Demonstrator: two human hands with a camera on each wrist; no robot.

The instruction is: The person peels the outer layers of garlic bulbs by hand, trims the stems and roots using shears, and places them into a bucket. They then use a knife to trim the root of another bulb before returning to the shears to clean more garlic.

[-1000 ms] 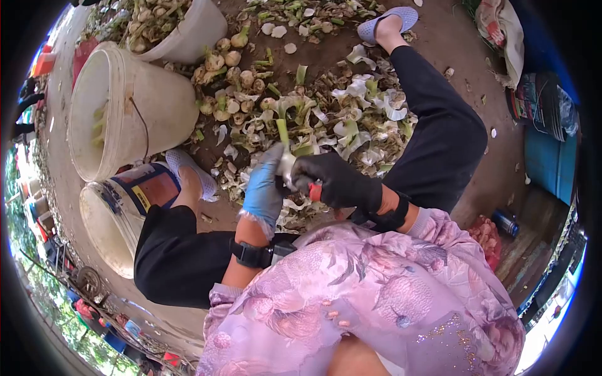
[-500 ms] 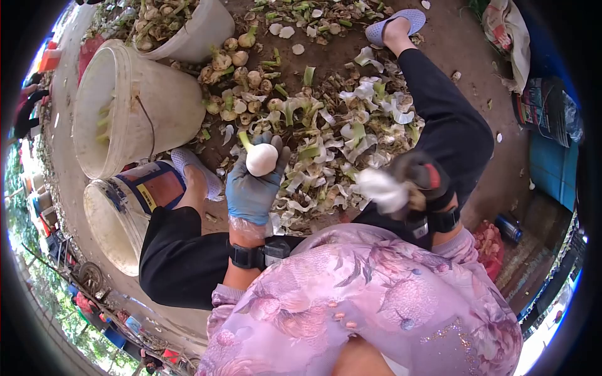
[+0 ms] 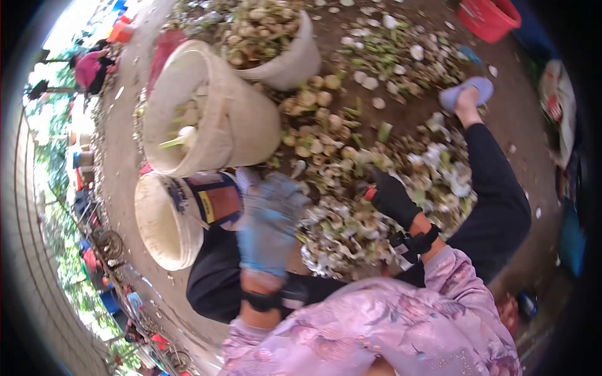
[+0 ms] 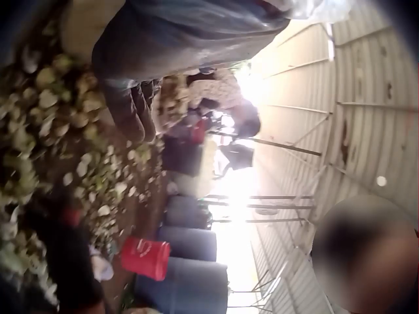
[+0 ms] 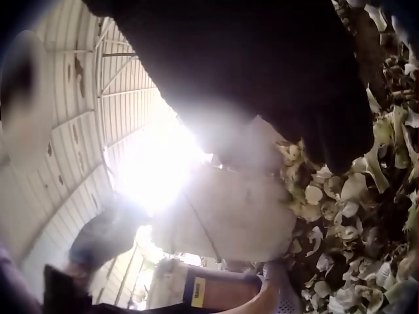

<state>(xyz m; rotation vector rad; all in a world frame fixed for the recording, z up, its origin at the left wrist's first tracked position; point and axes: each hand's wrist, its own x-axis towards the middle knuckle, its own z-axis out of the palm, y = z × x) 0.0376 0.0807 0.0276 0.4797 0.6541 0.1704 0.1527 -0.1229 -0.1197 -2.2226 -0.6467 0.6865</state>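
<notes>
My left hand [image 3: 271, 219], in a blue and grey glove, is blurred beside the large white bucket [image 3: 254, 128]. In the left wrist view its fingers [image 4: 134, 114] hang loosely bent around nothing. A peeled white garlic bulb [image 3: 187, 134] with a green stem shows inside the bucket's mouth, near other pale bulbs. My right hand [image 3: 394, 199], gloved in black, holds a small tool with a red handle [image 3: 370, 193]; its working end is hidden. That hand is over the peelings, close to a heap of unpeeled garlic bulbs [image 3: 320, 141].
Peelings [image 3: 338, 241] cover the ground between my legs. A second white bucket [image 3: 164, 229] lies near my left knee. Farther back stands a tub [image 3: 301, 62] full of unpeeled bulbs, with a red basin [image 3: 489, 19] at the far right. Someone in pink [image 3: 91, 70] is in the left background.
My left hand held a peeled garlic bulb half a second ago and has let go of it. My right hand has swung from beside my knee forward over the heap. The view has turned leftward.
</notes>
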